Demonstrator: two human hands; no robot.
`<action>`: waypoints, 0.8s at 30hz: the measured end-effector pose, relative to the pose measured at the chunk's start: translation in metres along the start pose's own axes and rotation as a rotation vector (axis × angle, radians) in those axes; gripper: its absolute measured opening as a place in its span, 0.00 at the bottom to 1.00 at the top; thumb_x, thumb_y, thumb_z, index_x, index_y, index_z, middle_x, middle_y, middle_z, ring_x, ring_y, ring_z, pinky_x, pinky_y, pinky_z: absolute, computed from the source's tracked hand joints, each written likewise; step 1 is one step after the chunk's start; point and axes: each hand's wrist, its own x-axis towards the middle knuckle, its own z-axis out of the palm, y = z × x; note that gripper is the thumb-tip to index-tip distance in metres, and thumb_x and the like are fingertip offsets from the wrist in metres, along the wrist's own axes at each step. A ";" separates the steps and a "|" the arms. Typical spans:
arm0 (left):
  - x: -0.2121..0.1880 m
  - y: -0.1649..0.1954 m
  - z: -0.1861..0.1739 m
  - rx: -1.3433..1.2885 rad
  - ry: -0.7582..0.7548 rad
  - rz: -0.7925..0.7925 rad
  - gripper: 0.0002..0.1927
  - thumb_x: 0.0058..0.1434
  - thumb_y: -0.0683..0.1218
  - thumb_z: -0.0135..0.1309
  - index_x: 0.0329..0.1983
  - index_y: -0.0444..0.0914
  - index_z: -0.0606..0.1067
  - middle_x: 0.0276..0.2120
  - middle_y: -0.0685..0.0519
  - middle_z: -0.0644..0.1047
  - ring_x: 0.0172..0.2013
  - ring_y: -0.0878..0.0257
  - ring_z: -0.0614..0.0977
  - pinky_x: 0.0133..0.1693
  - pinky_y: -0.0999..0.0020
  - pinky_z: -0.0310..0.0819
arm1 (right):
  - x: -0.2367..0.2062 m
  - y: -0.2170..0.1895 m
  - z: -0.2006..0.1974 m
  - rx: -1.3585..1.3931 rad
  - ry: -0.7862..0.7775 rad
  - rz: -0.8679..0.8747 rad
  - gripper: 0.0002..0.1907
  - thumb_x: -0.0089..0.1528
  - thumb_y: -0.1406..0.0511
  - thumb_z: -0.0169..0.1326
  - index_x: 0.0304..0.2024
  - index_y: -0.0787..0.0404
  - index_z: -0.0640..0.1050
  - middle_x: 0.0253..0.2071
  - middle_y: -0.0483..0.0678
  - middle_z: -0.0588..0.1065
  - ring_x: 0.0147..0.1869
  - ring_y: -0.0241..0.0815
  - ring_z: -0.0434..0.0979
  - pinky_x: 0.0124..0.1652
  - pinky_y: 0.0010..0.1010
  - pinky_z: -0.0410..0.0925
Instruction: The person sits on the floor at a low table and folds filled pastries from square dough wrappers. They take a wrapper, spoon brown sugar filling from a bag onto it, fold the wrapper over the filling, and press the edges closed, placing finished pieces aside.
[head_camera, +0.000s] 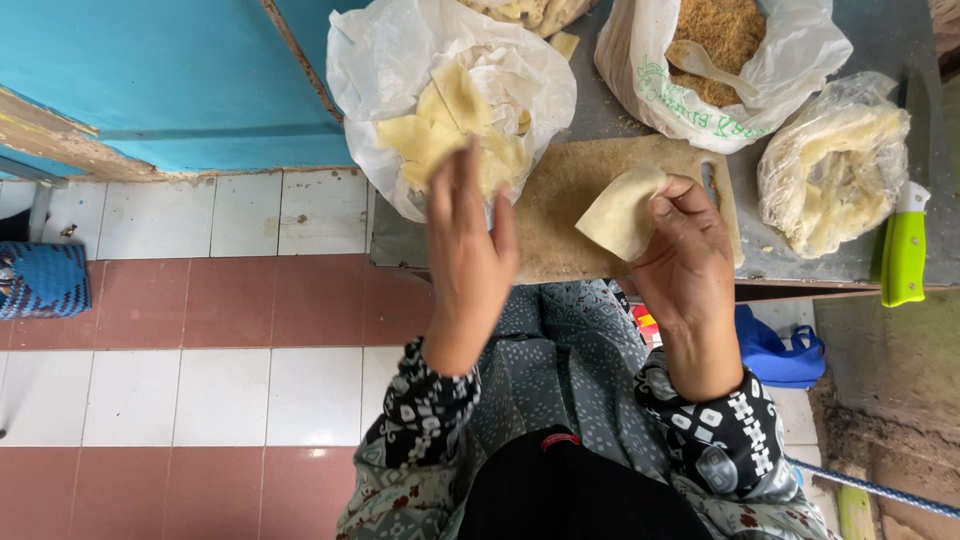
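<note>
Wrapper diagonal (upper-right tip); right-hand fingers

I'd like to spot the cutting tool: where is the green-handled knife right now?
In the head view the green-handled knife lies at the far right of the grey table, just right of the clear bag of pale dough pieces.

A single head-worn camera looks almost straight down from above the person's lap, close over both hands. It faces the near edge of a grey table, which fills the top of the view, with tiled floor to the left. There is no second view to share anything.
</note>
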 end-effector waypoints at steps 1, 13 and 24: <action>-0.006 0.011 0.003 -0.204 -0.045 -0.014 0.23 0.74 0.44 0.53 0.69 0.34 0.66 0.55 0.46 0.77 0.51 0.60 0.80 0.58 0.66 0.78 | -0.002 0.001 -0.001 -0.026 -0.014 -0.006 0.08 0.72 0.73 0.49 0.53 0.67 0.73 0.52 0.51 0.77 0.56 0.42 0.79 0.59 0.37 0.72; -0.036 0.033 -0.001 -0.971 -0.364 -0.393 0.08 0.71 0.42 0.59 0.50 0.34 0.78 0.43 0.50 0.79 0.41 0.66 0.83 0.44 0.74 0.80 | -0.026 0.013 -0.036 -0.171 -0.160 0.079 0.09 0.71 0.73 0.53 0.53 0.71 0.78 0.48 0.52 0.79 0.51 0.39 0.78 0.52 0.31 0.70; -0.066 0.056 0.022 -0.913 -0.265 -0.370 0.18 0.75 0.45 0.51 0.66 0.35 0.70 0.59 0.47 0.75 0.54 0.64 0.82 0.54 0.68 0.80 | -0.012 0.012 -0.020 -0.498 0.079 -0.048 0.06 0.69 0.77 0.56 0.49 0.74 0.77 0.44 0.58 0.79 0.43 0.42 0.81 0.41 0.32 0.76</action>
